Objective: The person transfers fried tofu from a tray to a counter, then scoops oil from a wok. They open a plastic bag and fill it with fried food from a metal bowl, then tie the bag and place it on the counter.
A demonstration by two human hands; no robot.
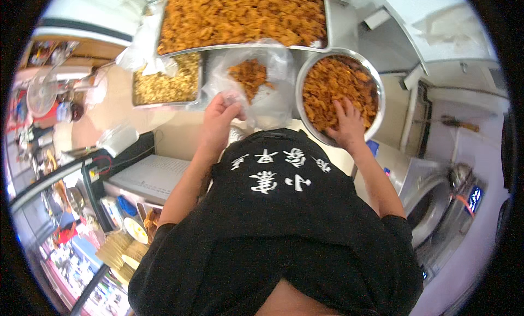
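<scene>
My left hand [222, 117] pinches the near left edge of a clear plastic bag [275, 66]. The bag lies spread open, with a heap of orange-brown food pieces [250, 78] inside. To its right stands a round steel bowl [300, 95] filled with similar orange-brown pieces [323, 84]. My right hand [348, 125] reaches over the bowl's near rim. Its fingers are spread on the food and the fingertips partly sink among the pieces; none is visibly gripped.
A large metal tray [327, 25] heaped with orange-brown pieces stands beyond the bag. Left of the bag, a smaller metal tray [199, 80] holds yellowish chopped food, partly covered by white plastic [143, 49]. A grey-topped box-like unit [151, 176] stands at my left.
</scene>
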